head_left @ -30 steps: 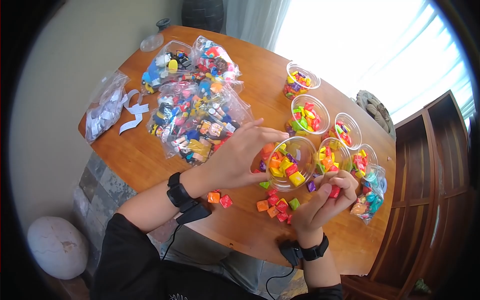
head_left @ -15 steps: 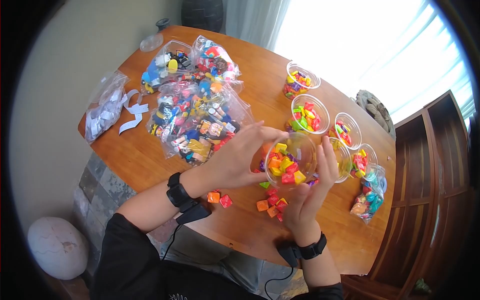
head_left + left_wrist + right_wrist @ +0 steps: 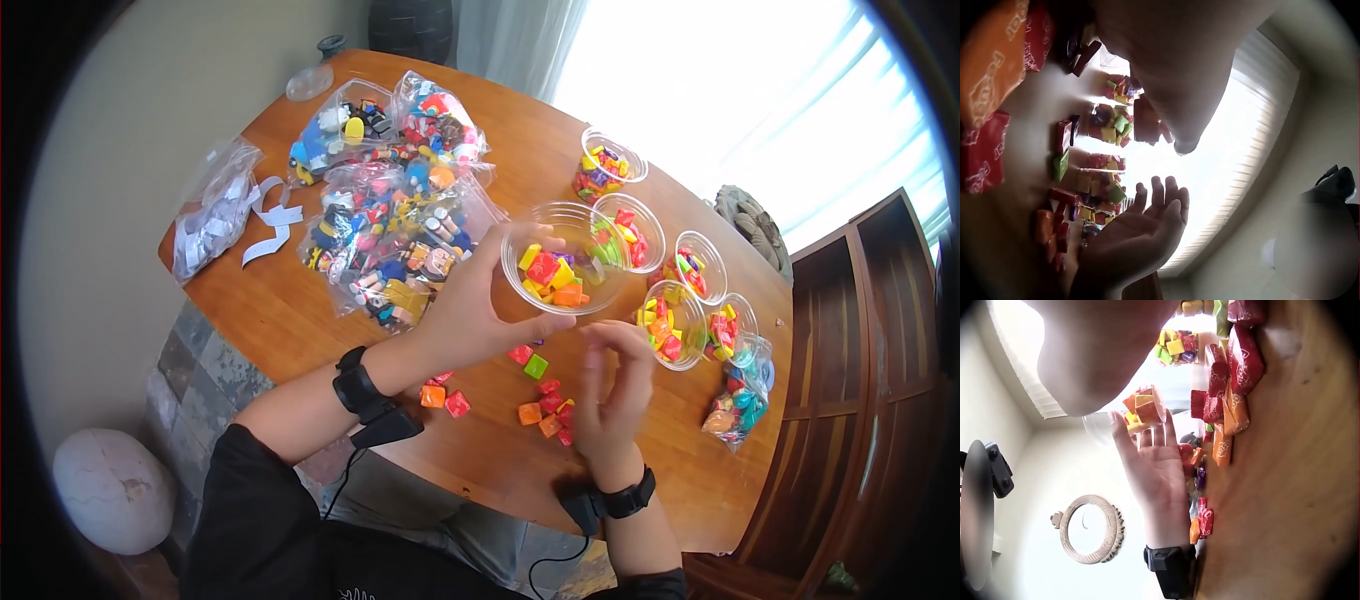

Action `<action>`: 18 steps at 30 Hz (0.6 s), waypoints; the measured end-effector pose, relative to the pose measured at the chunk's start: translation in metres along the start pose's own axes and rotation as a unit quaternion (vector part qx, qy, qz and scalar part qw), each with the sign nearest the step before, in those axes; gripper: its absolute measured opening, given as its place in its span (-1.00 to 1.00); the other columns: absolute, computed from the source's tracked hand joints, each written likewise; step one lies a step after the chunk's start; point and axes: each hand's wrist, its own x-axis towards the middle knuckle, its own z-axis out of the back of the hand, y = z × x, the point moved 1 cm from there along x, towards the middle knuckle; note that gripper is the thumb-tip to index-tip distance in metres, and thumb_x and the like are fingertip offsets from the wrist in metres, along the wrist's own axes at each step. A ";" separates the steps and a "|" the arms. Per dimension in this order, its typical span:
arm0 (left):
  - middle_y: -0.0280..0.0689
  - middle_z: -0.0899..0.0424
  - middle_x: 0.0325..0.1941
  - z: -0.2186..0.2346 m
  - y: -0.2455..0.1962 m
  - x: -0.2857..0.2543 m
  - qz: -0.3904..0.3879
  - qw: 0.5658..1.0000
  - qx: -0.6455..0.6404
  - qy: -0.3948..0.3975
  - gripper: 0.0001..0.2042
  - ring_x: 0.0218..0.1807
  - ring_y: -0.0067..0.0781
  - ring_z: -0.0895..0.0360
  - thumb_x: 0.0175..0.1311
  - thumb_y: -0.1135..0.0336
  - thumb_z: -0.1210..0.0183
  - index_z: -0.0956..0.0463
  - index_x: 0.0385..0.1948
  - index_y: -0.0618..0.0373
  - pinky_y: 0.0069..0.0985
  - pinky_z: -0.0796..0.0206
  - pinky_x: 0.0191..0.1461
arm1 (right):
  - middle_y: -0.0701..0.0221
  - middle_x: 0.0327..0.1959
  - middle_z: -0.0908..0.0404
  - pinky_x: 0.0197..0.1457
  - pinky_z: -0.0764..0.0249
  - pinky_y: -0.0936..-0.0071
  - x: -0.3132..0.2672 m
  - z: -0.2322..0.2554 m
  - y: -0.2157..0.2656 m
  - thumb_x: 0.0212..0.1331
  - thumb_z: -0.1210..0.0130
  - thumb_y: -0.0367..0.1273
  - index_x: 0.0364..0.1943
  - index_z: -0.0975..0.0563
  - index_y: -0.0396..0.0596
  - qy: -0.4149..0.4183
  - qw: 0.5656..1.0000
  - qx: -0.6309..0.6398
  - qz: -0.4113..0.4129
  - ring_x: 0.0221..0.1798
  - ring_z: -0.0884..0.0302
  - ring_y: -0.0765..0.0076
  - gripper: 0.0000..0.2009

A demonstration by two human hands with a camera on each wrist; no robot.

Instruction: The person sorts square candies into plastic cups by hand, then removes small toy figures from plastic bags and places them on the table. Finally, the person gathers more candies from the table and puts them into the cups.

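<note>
My left hand (image 3: 470, 315) holds a clear plastic cup (image 3: 600, 290) above the table, thumb and fingers around its side. Wrapped square candies (image 3: 548, 272) in yellow, red and orange lie inside it. Just below and to the right is my right hand (image 3: 613, 400), which the left wrist view shows with loosely bent fingers and nothing in them. Under the hands, a small pile of red and orange candies (image 3: 545, 408) lies on the wood, with a green candy (image 3: 536, 366) beyond it. From the right wrist view, the raised cup (image 3: 1160, 403) rests against the left fingers.
Several other candy-filled cups, one nearest the right hand (image 3: 697, 352), stand along the right side. A bag of colourful pieces (image 3: 742, 405) lies by them. Bags of small figures (image 3: 385, 245) cover the left, beside a bag with white strips (image 3: 212, 225). An orange candy (image 3: 432, 397) sits near the front edge.
The right hand pinched a red candy, then opened beside the cup, and now has drawn back empty. The left hand has lifted the cup up and away, uncovering candies on the table.
</note>
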 end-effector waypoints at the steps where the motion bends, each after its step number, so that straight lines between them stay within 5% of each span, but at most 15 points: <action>1: -0.06 -0.55 0.49 0.000 0.002 0.000 0.000 1.000 0.000 -0.001 -0.12 0.56 -0.27 -0.50 0.27 0.20 -0.64 -0.25 0.53 0.21 -0.28 -0.33 0.64 | 0.04 0.17 -0.58 0.34 -0.52 0.11 0.005 -0.003 0.005 0.43 -0.26 -0.47 0.28 -0.44 -0.24 0.063 0.996 -0.062 -0.019 0.23 -0.56 -0.02 -0.59; 2: -0.06 -0.54 0.50 -0.001 0.005 -0.001 0.001 1.000 -0.018 -0.012 -0.13 0.57 -0.27 -0.48 0.28 0.19 -0.63 -0.26 0.53 0.21 -0.27 -0.32 0.65 | 0.04 0.12 -0.60 0.29 -0.55 0.11 0.009 -0.007 0.009 0.35 -0.33 -0.49 0.24 -0.48 -0.25 0.125 0.984 -0.123 -0.038 0.18 -0.59 -0.06 -0.58; 6: -0.08 -0.49 0.54 -0.005 0.002 0.001 0.013 0.990 -0.132 -0.042 -0.12 0.59 -0.22 -0.46 0.28 0.14 -0.62 -0.26 0.53 0.19 -0.24 -0.30 0.66 | 0.03 0.13 -0.60 0.28 -0.54 0.07 0.011 -0.017 0.010 0.22 -0.43 -0.46 0.21 -0.52 -0.26 0.147 0.971 -0.184 -0.040 0.21 -0.56 -0.13 -0.51; 12: -0.05 -0.49 0.55 -0.001 0.004 0.000 -0.005 1.000 -0.008 -0.008 -0.16 0.57 -0.30 -0.47 0.32 0.24 -0.61 -0.22 0.52 0.18 -0.30 -0.38 0.63 | 0.08 0.18 -0.61 0.30 -0.50 0.04 0.005 -0.019 -0.002 0.19 -0.47 -0.42 0.26 -0.54 -0.26 0.207 0.945 -0.251 0.007 0.25 -0.54 -0.12 -0.44; 18: -0.07 -0.51 0.54 -0.002 0.006 0.000 -0.023 1.000 -0.001 -0.004 -0.15 0.56 -0.30 -0.47 0.31 0.23 -0.62 -0.23 0.51 0.18 -0.30 -0.38 0.62 | 0.11 0.14 -0.58 0.27 -0.53 0.07 0.002 -0.021 -0.002 0.19 -0.45 -0.46 0.19 -0.58 -0.25 0.190 0.960 -0.193 -0.077 0.24 -0.56 -0.10 -0.53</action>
